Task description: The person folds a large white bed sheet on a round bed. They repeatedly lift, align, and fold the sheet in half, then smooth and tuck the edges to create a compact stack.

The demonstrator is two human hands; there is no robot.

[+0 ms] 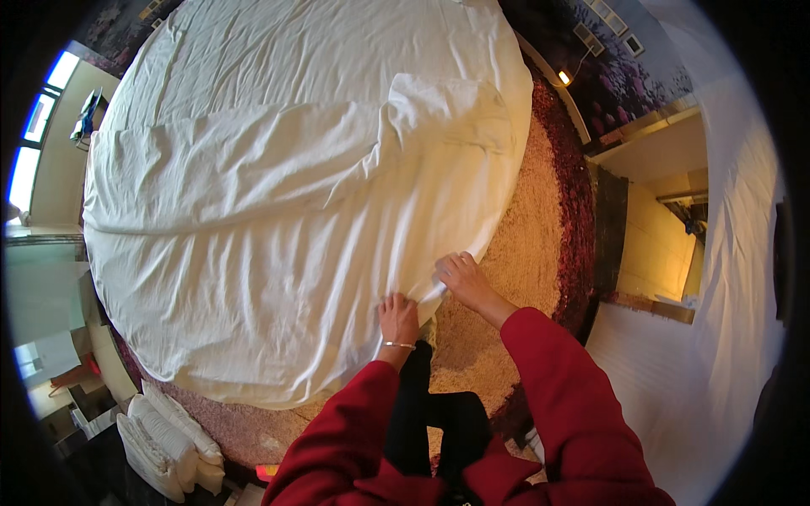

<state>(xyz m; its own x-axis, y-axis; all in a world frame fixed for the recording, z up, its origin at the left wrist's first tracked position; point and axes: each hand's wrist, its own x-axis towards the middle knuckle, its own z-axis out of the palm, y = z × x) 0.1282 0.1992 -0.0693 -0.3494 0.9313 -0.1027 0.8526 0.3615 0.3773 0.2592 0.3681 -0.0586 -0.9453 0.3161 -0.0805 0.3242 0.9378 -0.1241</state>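
A white cloth cover [278, 272], wrinkled and with its far part folded over, lies across a large round bed [266, 57]. My left hand [399, 319], with a bracelet at the wrist, rests on the cover near its front right edge, fingers bent onto the cloth. Farther right, my right hand [461, 273] has its fingers curled at the cover's rim; its fingertips are slightly blurred and appear to pinch the cloth. Whether the left fingers grip the fabric cannot be told.
A round rug [531, 234] with a dark red border surrounds the bed. Folded white bedding or pillows [168, 443] stand at the lower left. Along the right hangs a white curtain [734, 253]. A small lit lamp [564, 78] is near the patterned wall.
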